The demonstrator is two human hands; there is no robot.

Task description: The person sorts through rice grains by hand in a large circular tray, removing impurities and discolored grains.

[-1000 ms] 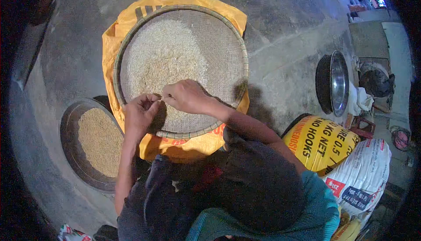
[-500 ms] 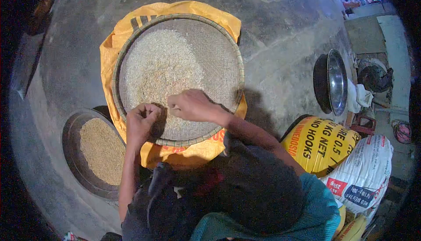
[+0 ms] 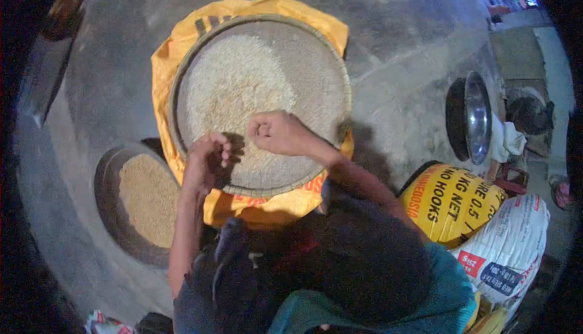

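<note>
A round woven tray [image 3: 316,73] lies on a yellow-orange sack [image 3: 161,85] on the floor. Pale grains [image 3: 243,73] cover its left and middle, with browner ones among them. Over the tray's near left edge is my left hand [image 3: 208,159], its fingers curled loosely toward the middle and too blurred to show what is between them. My right hand [image 3: 280,133] is closed above the near part of the grains, fingers curled in; whatever it may hold is hidden.
A dark basin [image 3: 112,212] of brown grain [image 3: 146,200] stands at the left. A shiny metal bowl [image 3: 478,118] is at the right. Near my right elbow stand a yellow sack [image 3: 452,203] and a white sack [image 3: 516,243].
The whole view has shifted slightly, so the scene sits farther right. My left hand has turned and its fingers have loosened from a pinch. My right hand stays curled, a little farther from the left.
</note>
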